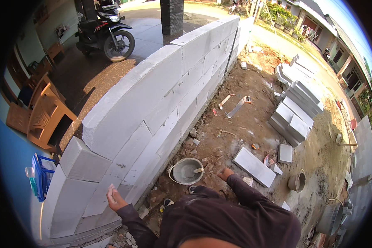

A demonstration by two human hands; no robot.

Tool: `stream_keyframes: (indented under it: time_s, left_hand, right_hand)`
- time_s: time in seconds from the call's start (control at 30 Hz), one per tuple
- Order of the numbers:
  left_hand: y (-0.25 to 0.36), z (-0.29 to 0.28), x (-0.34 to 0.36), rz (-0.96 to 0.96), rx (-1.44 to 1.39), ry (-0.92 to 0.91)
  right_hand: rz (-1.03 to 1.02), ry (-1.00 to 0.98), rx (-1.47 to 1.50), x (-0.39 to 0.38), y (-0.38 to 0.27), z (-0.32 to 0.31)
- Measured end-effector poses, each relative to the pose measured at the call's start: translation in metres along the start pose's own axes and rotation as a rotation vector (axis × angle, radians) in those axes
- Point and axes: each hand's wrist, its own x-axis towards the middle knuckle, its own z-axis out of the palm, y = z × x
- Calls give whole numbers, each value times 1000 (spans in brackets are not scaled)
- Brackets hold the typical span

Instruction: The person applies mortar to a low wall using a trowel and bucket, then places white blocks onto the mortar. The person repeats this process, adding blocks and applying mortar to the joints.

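Note:
My left hand [116, 199] is held beside the face of a white block wall [153, 103], fingers stretched out and nothing in them. I cannot tell whether it touches the wall. To the right of a bucket of grey mortar [184, 172], my right hand [224, 174] hangs with its fingers curled in; no object shows in it. A tool's handle [198, 170] sticks up over the bucket's right rim. One loose white block [254, 166] lies flat on the soil just right of my right hand.
Stacked blocks [292, 118] stand to the right, near a smaller block [284, 153] and another bucket [296, 182]. A handsaw [238, 106] and a hammer-like tool [225, 101] lie on the soil. Beyond the wall are a motorbike [107, 33] and wooden chairs [49, 115].

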Motion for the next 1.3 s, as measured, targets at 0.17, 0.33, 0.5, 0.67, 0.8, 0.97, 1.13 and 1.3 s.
stream_keyframes:
  time_s: [0.17,0.33,0.5,0.67,0.8,0.97,1.13,1.3]
  left_hand:
    - [-18,29,-35,-242,41,-257]
    - [-11,56,-59,-226,-89,-276]
    - [-1,71,-60,-92,-116,-454]
    - [38,86,-46,-280,-292,-709]
    - [88,93,-36,-196,-471,-784]
    - [107,90,-23,-124,-863,-1030]
    - [180,93,-22,73,-1119,-1262]
    - [291,152,-58,350,-1365,-1551]
  right_hand:
    - [172,-62,-33,7,90,28]
    - [311,3,6,11,121,35]
    - [321,46,111,2,100,21]
    - [398,153,263,-8,126,83]
    - [507,76,201,-43,156,133]
    - [612,21,283,-83,188,184]
    - [663,-3,395,-102,147,154]
    - [707,87,571,-95,226,164]
